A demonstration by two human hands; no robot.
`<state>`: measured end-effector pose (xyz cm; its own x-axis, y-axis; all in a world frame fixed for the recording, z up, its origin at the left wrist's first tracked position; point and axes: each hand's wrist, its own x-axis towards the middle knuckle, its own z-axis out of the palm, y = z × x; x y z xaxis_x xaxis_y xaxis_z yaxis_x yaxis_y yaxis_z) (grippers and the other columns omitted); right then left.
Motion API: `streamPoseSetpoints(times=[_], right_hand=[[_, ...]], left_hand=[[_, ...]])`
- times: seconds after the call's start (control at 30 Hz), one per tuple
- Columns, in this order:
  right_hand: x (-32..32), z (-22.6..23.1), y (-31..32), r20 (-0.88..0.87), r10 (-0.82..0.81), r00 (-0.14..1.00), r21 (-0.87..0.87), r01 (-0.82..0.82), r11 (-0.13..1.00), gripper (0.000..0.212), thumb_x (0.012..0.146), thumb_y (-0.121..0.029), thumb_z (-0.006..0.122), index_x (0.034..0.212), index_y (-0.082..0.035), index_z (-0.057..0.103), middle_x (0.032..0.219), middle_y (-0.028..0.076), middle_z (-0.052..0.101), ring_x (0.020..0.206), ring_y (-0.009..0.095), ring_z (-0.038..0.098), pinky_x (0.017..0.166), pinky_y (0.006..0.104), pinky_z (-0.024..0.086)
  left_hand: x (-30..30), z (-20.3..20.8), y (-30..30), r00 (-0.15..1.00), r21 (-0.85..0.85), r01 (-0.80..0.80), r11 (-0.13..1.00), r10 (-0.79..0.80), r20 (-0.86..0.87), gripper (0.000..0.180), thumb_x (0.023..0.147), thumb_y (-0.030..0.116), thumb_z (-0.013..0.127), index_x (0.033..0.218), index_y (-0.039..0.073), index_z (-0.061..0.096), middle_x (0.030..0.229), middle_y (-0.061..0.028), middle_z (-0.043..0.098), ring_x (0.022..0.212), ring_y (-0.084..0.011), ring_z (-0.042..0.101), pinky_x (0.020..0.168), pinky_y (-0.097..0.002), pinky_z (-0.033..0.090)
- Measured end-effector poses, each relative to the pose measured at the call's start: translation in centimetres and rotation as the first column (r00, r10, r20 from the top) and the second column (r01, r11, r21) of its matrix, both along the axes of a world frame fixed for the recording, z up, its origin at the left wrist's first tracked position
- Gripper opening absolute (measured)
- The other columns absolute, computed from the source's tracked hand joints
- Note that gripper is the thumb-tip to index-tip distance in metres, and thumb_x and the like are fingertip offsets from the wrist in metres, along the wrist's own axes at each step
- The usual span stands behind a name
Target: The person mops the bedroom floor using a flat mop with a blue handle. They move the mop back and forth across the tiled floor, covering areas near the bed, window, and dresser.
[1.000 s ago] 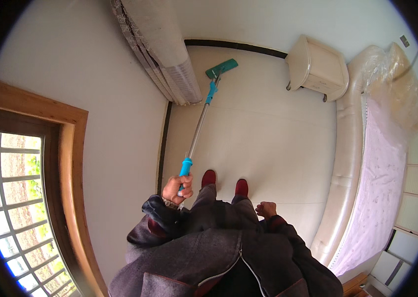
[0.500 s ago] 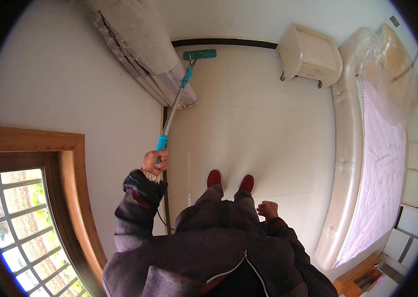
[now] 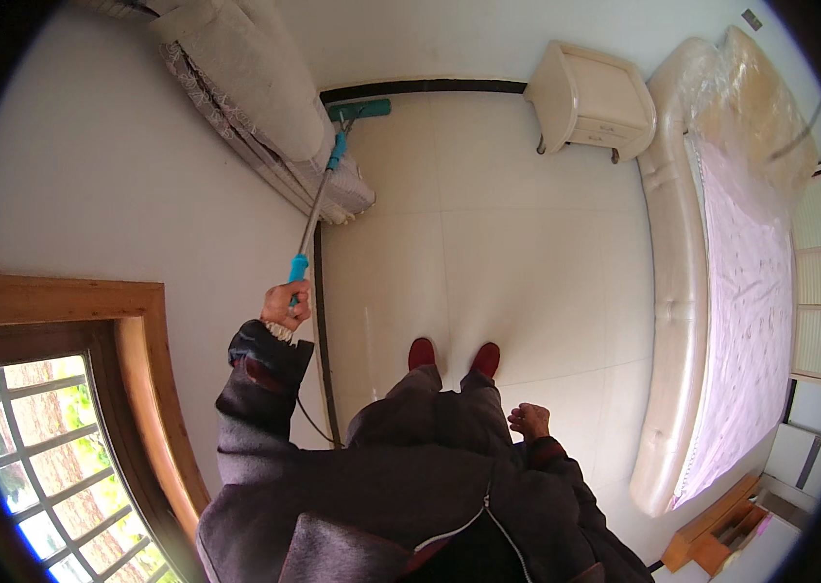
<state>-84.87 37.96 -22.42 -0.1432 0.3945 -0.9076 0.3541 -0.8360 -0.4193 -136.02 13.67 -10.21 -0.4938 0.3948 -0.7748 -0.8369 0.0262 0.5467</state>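
My left hand point(image 3: 286, 304) is wrapped around the turquoise grip of a mop point(image 3: 312, 220). Its metal pole slants away to the far left, ending in a flat teal head point(image 3: 360, 110) on the tiles beside the dark baseboard. Part of that head is tucked against the lower end of a hanging curtain point(image 3: 318, 175). My right hand point(image 3: 530, 421) hangs near my right hip, its fingers curled in with nothing visible in them. Both red shoes point(image 3: 421, 354) stand on the floor between the two hands.
A cream nightstand point(image 3: 605, 97) stands against the far wall. To the right is a bed point(image 3: 668, 340) with a padded cream frame and plastic over its headboard. A wood-framed, barred window point(image 3: 46, 428) is at left. Pale floor tiles point(image 3: 517, 262) lie ahead.
The mop head has moved left, closer against the curtain and baseboard. My left hand has shifted left and slightly up with the grip. My right hand stays low at my side.
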Motion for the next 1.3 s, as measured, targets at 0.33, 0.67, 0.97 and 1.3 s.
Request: streamPoseSetpoints(times=[0.33, 0.67, 0.97, 1.3], right_hand=[[-0.6, -1.0, -0.5, 0.016, 0.078, 0.997, -0.001, -0.078, 0.997, 0.018, 0.08, -0.012, 0.047, 0.075, 0.004, 0.055, 0.069, 0.013, 0.058, 0.054, 0.02, 0.057, 0.046, 0.0323, 0.049], [-3.1, 1.3, -1.1, -0.054, 0.24, 0.969, 0.058, -0.237, 0.97, 0.017, 0.083, -0.016, 0.049, 0.083, 0.001, 0.055, 0.071, 0.009, 0.058, 0.059, 0.018, 0.059, 0.052, 0.0292, 0.049], [-15.9, 11.7, -0.9, -0.444, 0.517, 0.731, 0.061, -0.552, 0.832, 0.039, 0.089, -0.04, 0.045, 0.091, -0.002, 0.055, 0.084, 0.01, 0.06, 0.074, 0.017, 0.06, 0.064, 0.0311, 0.048], [-16.5, 13.5, 2.8, -0.624, 0.362, 0.693, -0.052, -0.499, 0.865, 0.044, 0.09, -0.046, 0.041, 0.072, -0.007, 0.045, 0.064, 0.002, 0.043, 0.056, 0.015, 0.056, 0.06, 0.0348, 0.053]], left_hand=[[-0.2, -4.3, 2.5, 1.0, 0.03, -0.013, 0.999, 0.013, -0.001, 0.011, 0.076, 0.009, 0.06, 0.075, 0.005, 0.05, 0.058, -0.0028, 0.046, 0.038, -0.0122, 0.038, 0.038, -0.0277, 0.029], [9.4, -1.0, 9.4, 0.963, 0.141, 0.205, 0.969, -0.225, 0.146, 0.009, 0.076, 0.006, 0.055, 0.078, 0.007, 0.047, 0.059, -0.0019, 0.044, 0.038, -0.0138, 0.039, 0.037, -0.0275, 0.032], [21.5, 7.1, 8.8, 0.89, 0.149, 0.415, 0.897, -0.435, 0.139, 0.019, 0.075, 0.004, 0.058, 0.087, 0.001, 0.044, 0.057, -0.0034, 0.043, 0.038, -0.0158, 0.044, 0.034, -0.0296, 0.033], [24.5, 2.8, 17.2, 0.835, 0.236, 0.517, 0.823, -0.545, 0.069, 0.012, 0.075, 0.006, 0.053, 0.065, 0.0, 0.048, 0.054, -0.0091, 0.049, 0.041, -0.0182, 0.05, 0.035, -0.0282, 0.035]])
